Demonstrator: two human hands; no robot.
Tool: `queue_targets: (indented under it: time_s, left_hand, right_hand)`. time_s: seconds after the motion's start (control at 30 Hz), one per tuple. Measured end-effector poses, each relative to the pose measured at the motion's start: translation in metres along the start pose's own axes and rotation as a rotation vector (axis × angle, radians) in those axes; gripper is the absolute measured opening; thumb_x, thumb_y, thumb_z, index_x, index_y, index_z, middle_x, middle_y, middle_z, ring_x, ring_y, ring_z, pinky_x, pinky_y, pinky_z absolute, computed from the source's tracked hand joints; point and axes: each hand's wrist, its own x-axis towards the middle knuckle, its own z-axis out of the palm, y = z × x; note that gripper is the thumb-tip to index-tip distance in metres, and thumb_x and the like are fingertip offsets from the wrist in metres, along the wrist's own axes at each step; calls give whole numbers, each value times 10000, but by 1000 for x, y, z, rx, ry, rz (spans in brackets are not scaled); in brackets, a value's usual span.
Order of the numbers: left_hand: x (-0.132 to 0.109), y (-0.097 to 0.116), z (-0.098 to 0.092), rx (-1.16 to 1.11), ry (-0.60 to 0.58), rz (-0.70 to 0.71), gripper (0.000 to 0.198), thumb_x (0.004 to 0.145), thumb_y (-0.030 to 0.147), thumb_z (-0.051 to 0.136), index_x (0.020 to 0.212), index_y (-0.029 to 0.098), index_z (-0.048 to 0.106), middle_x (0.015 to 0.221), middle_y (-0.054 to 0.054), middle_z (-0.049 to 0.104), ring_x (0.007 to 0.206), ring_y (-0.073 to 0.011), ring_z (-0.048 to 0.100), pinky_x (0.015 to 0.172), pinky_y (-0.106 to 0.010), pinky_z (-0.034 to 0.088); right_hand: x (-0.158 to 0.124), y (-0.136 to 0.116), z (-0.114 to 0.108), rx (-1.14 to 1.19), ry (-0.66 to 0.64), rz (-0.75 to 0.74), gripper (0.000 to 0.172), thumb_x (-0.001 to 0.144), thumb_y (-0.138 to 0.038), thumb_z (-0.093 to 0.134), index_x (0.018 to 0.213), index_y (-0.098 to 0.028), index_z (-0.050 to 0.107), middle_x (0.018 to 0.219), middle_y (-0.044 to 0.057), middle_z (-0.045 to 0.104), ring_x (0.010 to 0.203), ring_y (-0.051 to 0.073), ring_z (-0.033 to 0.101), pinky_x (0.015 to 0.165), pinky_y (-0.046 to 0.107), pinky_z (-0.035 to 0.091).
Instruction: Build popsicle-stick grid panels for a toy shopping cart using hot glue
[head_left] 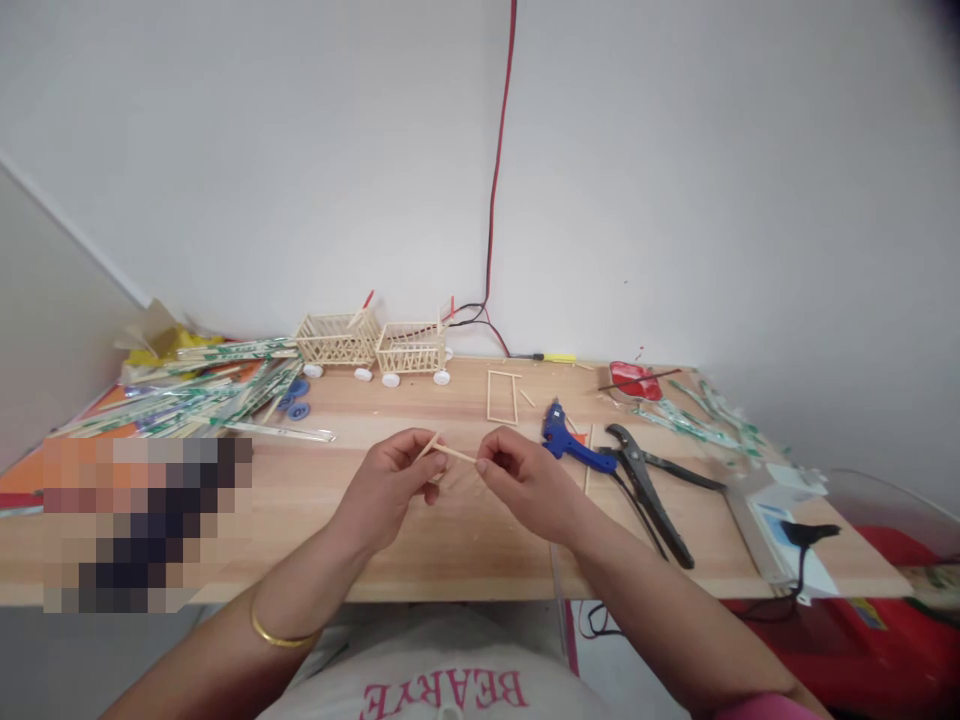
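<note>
Over the front middle of the table, my left hand [401, 480] pinches one thin wooden stick [429, 446] between thumb and fingers. My right hand [525, 478] grips the end of a second wooden stick [457, 454], whose other end meets the first near my left fingertips. The two sticks form an angle. Beyond my hands lies a flat rectangular stick frame [502, 398]. Just right of my right hand, a blue glue gun [574, 440] lies on its side. Next to it is a pair of black-handled pliers [645, 490].
Two small stick-built carts [337, 342] with white wheels stand near the wall. Wrapped chopsticks [225, 395] pile up at the left, with blue discs [298, 410] beside them. A red container [634, 382], torn wrappers [697, 425] and a white box [776, 520] occupy the right side.
</note>
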Motion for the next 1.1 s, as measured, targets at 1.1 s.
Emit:
queue_targets:
  time_s: [1.1]
  left_hand:
    - [14,2,16,85,39,-18,223,684,354,703,677,151,611,626,17,527,533,-81,469,416,-182,417]
  right_hand:
    - [25,-8,2,-238,172,-310,83,783,-132,519,763,-178,584,746,9,553,685,123,510,627,245,369]
